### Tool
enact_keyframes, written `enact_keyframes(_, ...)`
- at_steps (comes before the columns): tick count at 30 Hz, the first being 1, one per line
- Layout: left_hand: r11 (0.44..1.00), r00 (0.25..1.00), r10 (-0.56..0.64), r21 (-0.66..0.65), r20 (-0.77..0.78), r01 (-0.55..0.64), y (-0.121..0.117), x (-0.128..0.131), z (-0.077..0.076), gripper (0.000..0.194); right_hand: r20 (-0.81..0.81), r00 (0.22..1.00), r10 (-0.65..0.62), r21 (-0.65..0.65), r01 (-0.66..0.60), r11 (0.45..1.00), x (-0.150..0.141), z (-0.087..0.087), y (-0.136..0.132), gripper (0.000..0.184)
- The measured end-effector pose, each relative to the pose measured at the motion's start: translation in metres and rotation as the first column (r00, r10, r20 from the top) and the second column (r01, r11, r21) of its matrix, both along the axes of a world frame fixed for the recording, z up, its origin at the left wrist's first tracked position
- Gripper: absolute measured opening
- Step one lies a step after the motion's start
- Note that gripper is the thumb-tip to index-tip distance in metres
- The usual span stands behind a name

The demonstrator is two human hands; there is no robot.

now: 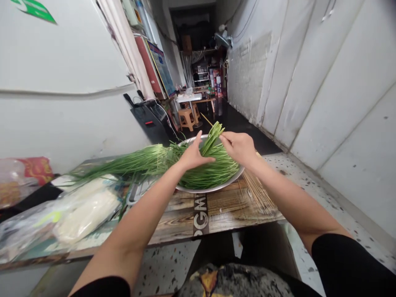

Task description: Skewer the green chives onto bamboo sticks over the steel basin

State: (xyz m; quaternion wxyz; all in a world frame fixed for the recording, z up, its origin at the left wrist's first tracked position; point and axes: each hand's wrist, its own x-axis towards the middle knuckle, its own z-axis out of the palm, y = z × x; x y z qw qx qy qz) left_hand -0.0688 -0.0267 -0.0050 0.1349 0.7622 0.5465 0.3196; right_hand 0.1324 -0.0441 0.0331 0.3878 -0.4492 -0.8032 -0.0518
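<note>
A metal bowl [213,189] on the wooden table holds many long green garlic chives [207,175]. Above it a small bundle of chives [213,138] stands tilted, its cut ends upward. My right hand [239,146] is closed at the bundle's upper right side. It pinches a thin bamboo skewer [206,119], whose tip juts out to the left past the bundle; the stretch between is hidden by the stalks. My left hand [193,154] is at the bundle's lower left, thumb and fingers spread apart. Whether its palm touches the stalks I cannot tell.
A large bunch of chives [133,161] lies left of the bowl. Loose bamboo skewers [258,192] lie at the right on the wooden table [179,214]. Plastic bags [86,210] with pale contents rest at the left. Farther off are a black speaker-like case [151,119] and stools [186,119].
</note>
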Motion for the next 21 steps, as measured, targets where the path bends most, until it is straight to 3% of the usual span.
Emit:
enact_keyframes(2,1.0,0.999,0.012,0.001,0.041,-0.012,0.013,0.006,-0.011,0.11,-0.007,1.0,-0.02,0.021,0.02,1.0,0.001,0.007,-0.001,0.036)
enact_keyframes(4,0.999,0.999,0.05,0.021,0.016,-0.05,0.02,0.009,-0.015,0.087,-0.048,0.998,-0.034,0.032,0.035,0.999,0.008,0.008,0.001,0.036)
enact_keyframes(6,0.999,0.995,0.045,0.019,-0.087,-0.043,0.023,0.008,-0.013,0.06,-0.12,0.992,-0.03,0.021,0.033,0.999,0.019,0.004,0.005,0.035)
enact_keyframes(8,0.998,0.967,-0.063,-0.031,-0.248,0.057,0.023,0.003,-0.007,0.048,-0.212,0.977,-0.021,-0.014,0.019,1.0,0.03,-0.004,0.011,0.034)
enact_keyframes(10,0.985,0.901,-0.17,-0.08,-0.4,0.151,0.02,-0.005,-0.003,0.061,-0.3,0.954,-0.017,-0.043,0.004,0.999,0.04,-0.012,0.018,0.034)
enact_keyframes(12,0.981,0.845,-0.196,-0.111,-0.498,0.162,0.015,-0.015,0.0,0.083,-0.348,0.938,-0.002,-0.043,-0.014,0.999,0.046,-0.016,0.024,0.033)
enact_keyframes(14,0.982,0.837,-0.184,-0.141,-0.516,0.129,0.009,-0.023,0.001,0.092,-0.335,0.941,0.041,-0.013,-0.048,0.999,0.047,-0.011,0.026,0.032)
enact_keyframes(16,0.983,0.88,-0.175,-0.121,-0.442,0.134,0.004,-0.026,0.005,0.096,-0.282,0.955,0.09,0.034,-0.084,0.996,0.042,-0.001,0.026,0.032)
enact_keyframes(19,0.988,0.967,-0.09,0.103,-0.237,0.117,0.0,-0.013,0.012,0.1,-0.219,0.97,0.108,0.065,-0.095,0.993,0.025,0.018,0.024,0.032)
enact_keyframes(21,0.955,0.99,-0.017,0.29,-0.142,0.058,-0.001,0.004,0.016,0.092,-0.199,0.975,0.1,0.021,-0.098,0.995,0.01,0.027,0.022,0.032)
